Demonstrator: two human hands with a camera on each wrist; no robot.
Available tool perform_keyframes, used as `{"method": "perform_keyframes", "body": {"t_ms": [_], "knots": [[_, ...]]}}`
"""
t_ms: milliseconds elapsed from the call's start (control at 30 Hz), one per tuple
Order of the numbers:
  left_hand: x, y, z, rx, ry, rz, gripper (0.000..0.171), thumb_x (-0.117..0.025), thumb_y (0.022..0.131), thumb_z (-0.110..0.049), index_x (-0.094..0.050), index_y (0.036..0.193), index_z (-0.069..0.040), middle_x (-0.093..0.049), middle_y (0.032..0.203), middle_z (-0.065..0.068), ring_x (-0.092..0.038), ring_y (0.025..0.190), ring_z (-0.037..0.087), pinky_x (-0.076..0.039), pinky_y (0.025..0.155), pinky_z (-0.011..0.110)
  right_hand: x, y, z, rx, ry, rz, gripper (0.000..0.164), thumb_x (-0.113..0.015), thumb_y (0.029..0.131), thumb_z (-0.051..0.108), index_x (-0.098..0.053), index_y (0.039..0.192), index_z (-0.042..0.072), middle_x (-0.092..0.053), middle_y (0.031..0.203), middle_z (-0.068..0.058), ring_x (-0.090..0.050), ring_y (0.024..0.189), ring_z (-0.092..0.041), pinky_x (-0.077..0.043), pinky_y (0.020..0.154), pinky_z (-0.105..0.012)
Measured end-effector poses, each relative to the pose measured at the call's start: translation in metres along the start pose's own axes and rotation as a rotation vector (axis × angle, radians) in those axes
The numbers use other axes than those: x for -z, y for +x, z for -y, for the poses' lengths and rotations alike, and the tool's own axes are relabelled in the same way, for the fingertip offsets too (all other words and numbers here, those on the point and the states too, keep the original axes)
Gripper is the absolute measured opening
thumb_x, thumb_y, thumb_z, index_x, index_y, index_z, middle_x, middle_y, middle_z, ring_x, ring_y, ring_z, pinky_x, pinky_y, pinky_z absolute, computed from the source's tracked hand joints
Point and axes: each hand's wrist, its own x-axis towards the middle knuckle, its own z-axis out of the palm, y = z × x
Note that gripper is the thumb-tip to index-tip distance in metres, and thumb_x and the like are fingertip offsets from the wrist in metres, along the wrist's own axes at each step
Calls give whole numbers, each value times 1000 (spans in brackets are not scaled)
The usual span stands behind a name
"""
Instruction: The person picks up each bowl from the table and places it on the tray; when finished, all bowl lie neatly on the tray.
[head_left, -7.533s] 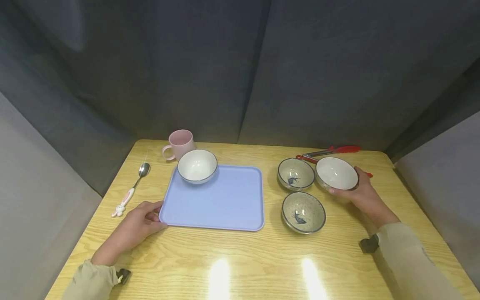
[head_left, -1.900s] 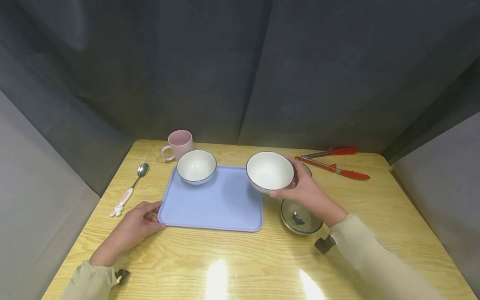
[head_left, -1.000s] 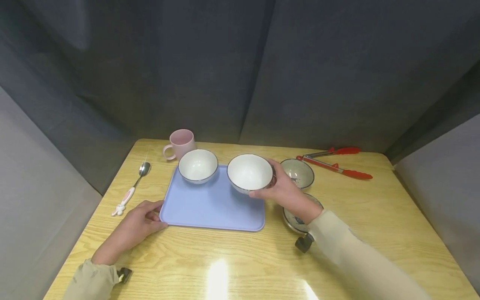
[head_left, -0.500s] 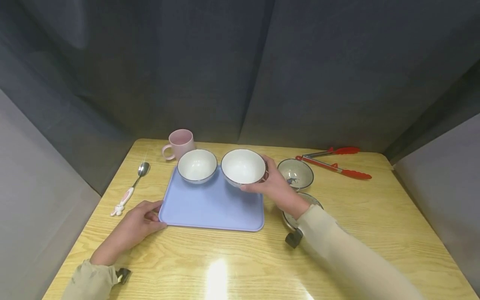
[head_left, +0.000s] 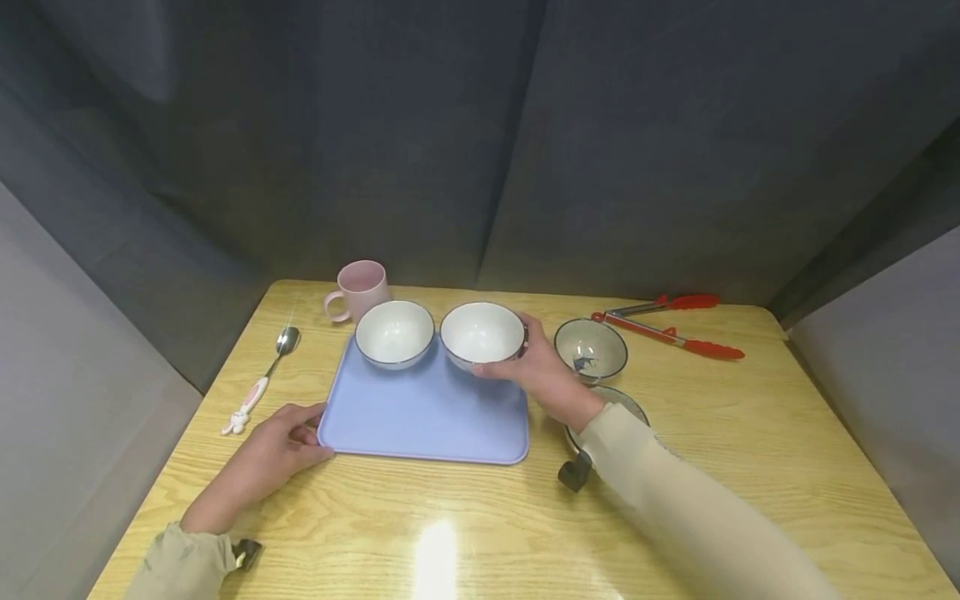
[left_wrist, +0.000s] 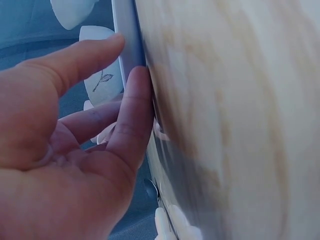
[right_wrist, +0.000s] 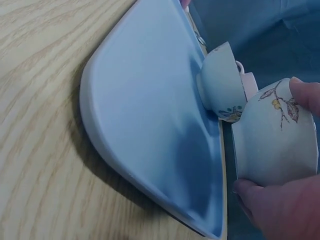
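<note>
My right hand (head_left: 546, 373) grips a white bowl (head_left: 482, 333) by its right side, over the far part of the lavender-blue tray (head_left: 423, 429). In the right wrist view the held bowl (right_wrist: 272, 142) shows a flower-and-leaf pattern, and a gap separates its base from the tray, where a shadow falls. A matching white bowl (head_left: 395, 335) rests on the tray's far left corner, close beside it. My left hand (head_left: 272, 450) holds the tray's near left corner between thumb and fingers; the left wrist view shows the fingertips (left_wrist: 138, 80) at the tray's edge.
Right of the tray stand two speckled bowls, one behind (head_left: 591, 350) and one in front (head_left: 626, 408), the latter partly hidden by the right wrist. Red-tipped tongs (head_left: 663, 333) lie behind them. A pink mug (head_left: 363, 289) stands back left; a rabbit-handled spoon (head_left: 258, 387) lies left.
My right hand has carried the white bowl from beside the speckled bowls leftward over the tray, and lately slightly farther left beside the other white bowl. The left hand keeps its place.
</note>
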Motion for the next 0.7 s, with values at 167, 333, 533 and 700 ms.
{"method": "perform_keyframes", "body": {"t_ms": [167, 333, 533, 700], "knots": [[0, 0, 1, 0, -3, -4, 74, -90, 95, -14, -57, 157, 10, -69, 125, 15, -66, 99, 13, -58, 79, 20, -2, 3, -5, 5, -3, -12, 127, -101, 81, 25, -18, 177, 12, -42, 174, -18, -45, 163, -37, -32, 138, -55], [0, 0, 0, 5, 2, 0, 74, -90, 95, -14, -57, 157, 9, -69, 125, 14, -66, 99, 13, -59, 79, 20, -4, 6, -8, 3, -9, -22, 127, -101, 80, 23, -20, 176, 12, -43, 172, -19, -46, 162, -37, -31, 138, -55], [0, 0, -1, 14, -1, 8, 74, -90, 96, -14, -56, 158, 10, -69, 125, 15, -66, 100, 14, -58, 79, 20, -9, 9, -9, -21, -20, -38, 128, -102, 79, 22, -19, 176, 12, -42, 172, -20, -46, 161, -37, -30, 139, -54], [0, -1, -1, 11, 5, 5, 75, -90, 96, -14, -56, 158, 9, -69, 124, 14, -66, 100, 14, -58, 79, 20, -11, 11, -12, -39, -14, -49, 128, -103, 79, 21, -19, 176, 11, -45, 170, -21, -49, 159, -38, -32, 138, -54]]}}
